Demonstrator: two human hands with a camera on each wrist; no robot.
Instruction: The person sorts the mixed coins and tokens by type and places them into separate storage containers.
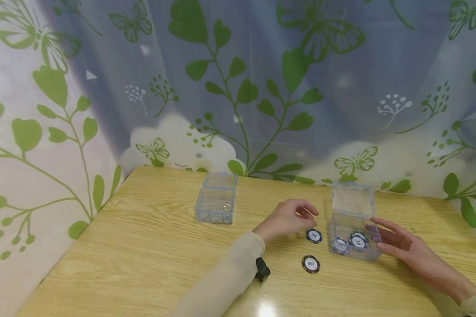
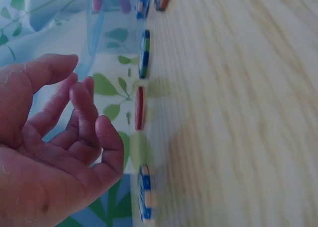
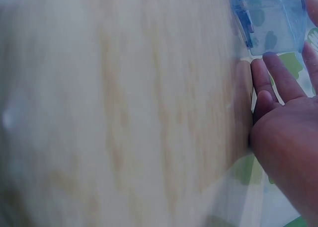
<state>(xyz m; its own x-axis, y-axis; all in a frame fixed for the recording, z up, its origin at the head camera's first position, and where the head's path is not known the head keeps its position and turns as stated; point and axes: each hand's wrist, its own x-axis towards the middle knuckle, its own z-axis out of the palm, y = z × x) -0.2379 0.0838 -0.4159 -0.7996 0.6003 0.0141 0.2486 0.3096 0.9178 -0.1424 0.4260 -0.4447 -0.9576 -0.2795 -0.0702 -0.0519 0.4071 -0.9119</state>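
Observation:
Above the table, near a blue-edged poker chip marked 50, my left hand hangs with loosely curled fingers and nothing between them. A dark-edged chip marked 100 lies closer to me. In the left wrist view a red-edged chip and a blue-and-white chip lie past the left fingers. My right hand touches the right side of a clear plastic box, its fingers fairly straight. A chip marked 10 and a blue-and-white chip show inside it.
Farther left stands a second clear box with its lid up, holding small shiny round pieces. A dark wrist strap shows under the left sleeve. The wooden table ends at a leaf-patterned curtain.

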